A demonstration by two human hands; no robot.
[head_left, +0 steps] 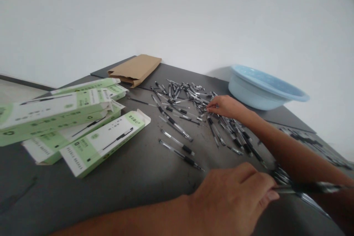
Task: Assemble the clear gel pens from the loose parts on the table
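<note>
My left hand is in the near foreground, its thumb and fingers closed on a pen that points to the right and is partly blurred. Farther off, my right hand reaches into a loose heap of pens, fingertips pinched together at the pile; what they grip, if anything, is too small to make out. Clear-barrelled pens with black grips lie scattered about it. Two single pens, one nearest me, rest on the dark table left of my left hand. My right forearm hides part of the pens.
Green and white pen boxes lie stacked on the left. A brown paper bag lies flat at the back. The light blue basin stands at the back right near the white wall. More pens lie along the right on the grey table.
</note>
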